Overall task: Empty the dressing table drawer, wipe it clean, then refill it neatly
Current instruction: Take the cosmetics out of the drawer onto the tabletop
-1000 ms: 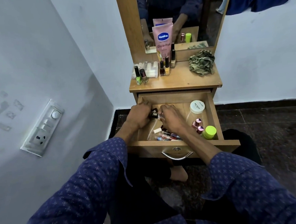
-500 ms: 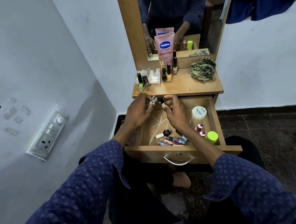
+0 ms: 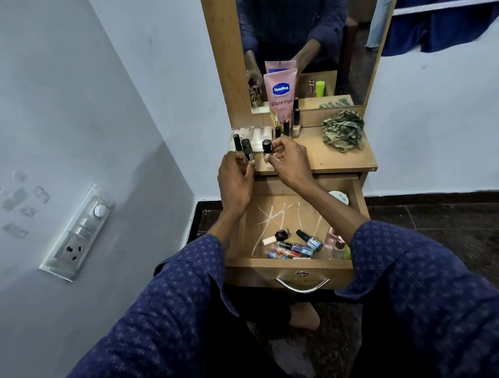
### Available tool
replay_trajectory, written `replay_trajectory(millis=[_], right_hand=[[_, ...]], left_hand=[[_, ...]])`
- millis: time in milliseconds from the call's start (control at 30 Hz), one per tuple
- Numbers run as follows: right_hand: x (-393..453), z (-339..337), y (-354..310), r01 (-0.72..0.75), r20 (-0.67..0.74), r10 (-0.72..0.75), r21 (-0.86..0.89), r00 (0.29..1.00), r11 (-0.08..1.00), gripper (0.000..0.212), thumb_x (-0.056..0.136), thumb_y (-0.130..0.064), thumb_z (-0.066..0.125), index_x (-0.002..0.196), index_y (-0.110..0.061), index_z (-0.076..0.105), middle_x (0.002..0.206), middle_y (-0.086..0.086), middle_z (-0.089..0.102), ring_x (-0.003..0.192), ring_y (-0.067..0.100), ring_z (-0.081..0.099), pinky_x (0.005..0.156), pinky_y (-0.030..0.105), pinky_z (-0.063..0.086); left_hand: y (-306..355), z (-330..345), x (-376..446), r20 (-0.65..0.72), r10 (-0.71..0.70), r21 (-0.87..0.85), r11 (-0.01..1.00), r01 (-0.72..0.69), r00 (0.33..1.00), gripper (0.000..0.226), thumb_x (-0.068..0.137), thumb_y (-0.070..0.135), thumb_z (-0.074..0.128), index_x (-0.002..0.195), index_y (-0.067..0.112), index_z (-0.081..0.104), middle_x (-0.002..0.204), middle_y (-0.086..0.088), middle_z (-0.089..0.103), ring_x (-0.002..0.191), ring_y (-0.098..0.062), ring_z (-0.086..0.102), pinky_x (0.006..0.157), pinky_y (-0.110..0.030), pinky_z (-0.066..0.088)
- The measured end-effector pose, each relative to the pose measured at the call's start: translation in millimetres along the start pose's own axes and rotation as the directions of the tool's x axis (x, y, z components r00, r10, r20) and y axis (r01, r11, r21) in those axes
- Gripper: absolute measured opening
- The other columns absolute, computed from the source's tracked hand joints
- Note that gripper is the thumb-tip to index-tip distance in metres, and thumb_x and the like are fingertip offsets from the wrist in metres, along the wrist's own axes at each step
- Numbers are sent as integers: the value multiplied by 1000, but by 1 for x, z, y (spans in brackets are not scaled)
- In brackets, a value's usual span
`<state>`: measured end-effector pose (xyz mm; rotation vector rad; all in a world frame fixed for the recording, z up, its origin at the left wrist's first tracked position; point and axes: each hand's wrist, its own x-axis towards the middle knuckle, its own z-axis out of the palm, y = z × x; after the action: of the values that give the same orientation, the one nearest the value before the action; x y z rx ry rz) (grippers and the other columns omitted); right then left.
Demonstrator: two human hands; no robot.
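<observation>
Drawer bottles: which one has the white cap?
The dark red nail polish bottle lying on its side at the left of the pile, white cap pointing left. The teal-labelled bottle beside it has a black cap.
</observation>
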<state>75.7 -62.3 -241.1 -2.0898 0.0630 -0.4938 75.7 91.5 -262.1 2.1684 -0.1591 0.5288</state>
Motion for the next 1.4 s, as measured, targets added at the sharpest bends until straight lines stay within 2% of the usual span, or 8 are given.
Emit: replay_trajectory(millis=[133,500,633,767,833,933,1167,1400], right_hand=[[11,13,0,-3,25,4,-43,1000,999,25,86,-7,82,99,-20,65,91,-4,68,78,7,65,77,30,62],[13,22,0,-20,-14,18,-85,1000,996,34,81,-8,86,109,-14,68,100,0,67,88,13,67,79,34,62],[-9,12,-2,25,-87,-32,-85,996,996,35,81,-5,84,108,-13,62,108,-2,59,92,11,62,77,26,58],[-47,-4,6,85,-35,-90,-109,995,990,19,85,-5,80,95,-13,65,99,-2,62,82,8,61,69,15,52],[-65,-11,19,101,44,-97,-129,994,986,13,86,-5,78,89,-13,68,90,-3,66,76,8,62,66,22,53],[-91,-20,44,107,163,-65,-264,984,959,12,87,-10,74,85,-20,69,82,-8,67,72,6,61,68,32,56],[-114,-21,63,87,289,77,-515,954,853,8,84,-19,73,79,-18,67,83,6,70,79,29,68,69,42,59],[-122,-21,53,162,354,120,-670,928,724,19,86,-22,81,93,-9,71,100,17,70,95,39,66,75,40,55]], left_hand=[[-1,2,5,-29,-30,-22,999,30,999,16,98,27,72,106,16,62,101,3,67,88,-12,64,80,-34,55],[-6,2,5,-26,-37,-95,995,34,999,30,91,31,82,108,22,59,97,4,68,86,-11,67,78,-37,59],[-11,-1,-6,-24,-32,-74,997,31,999,37,90,30,82,106,22,51,87,6,63,78,-9,63,73,-33,55],[-23,-3,-23,264,62,-11,998,-61,962,25,90,33,82,95,22,60,80,11,68,72,-2,64,69,-32,55],[-31,-3,-29,475,85,64,989,-131,876,22,88,36,83,92,23,66,84,10,71,76,-6,66,74,-39,58],[-35,-5,-43,647,97,164,951,-263,757,28,87,44,83,92,21,69,87,4,73,78,-16,67,74,-44,58],[-41,-7,-69,718,134,320,808,-495,683,27,87,49,79,94,27,67,95,5,72,85,-16,67,73,-33,51],[-36,-7,-75,739,89,349,797,-493,668,21,86,46,81,92,29,70,94,8,72,86,-13,66,78,-32,54]])
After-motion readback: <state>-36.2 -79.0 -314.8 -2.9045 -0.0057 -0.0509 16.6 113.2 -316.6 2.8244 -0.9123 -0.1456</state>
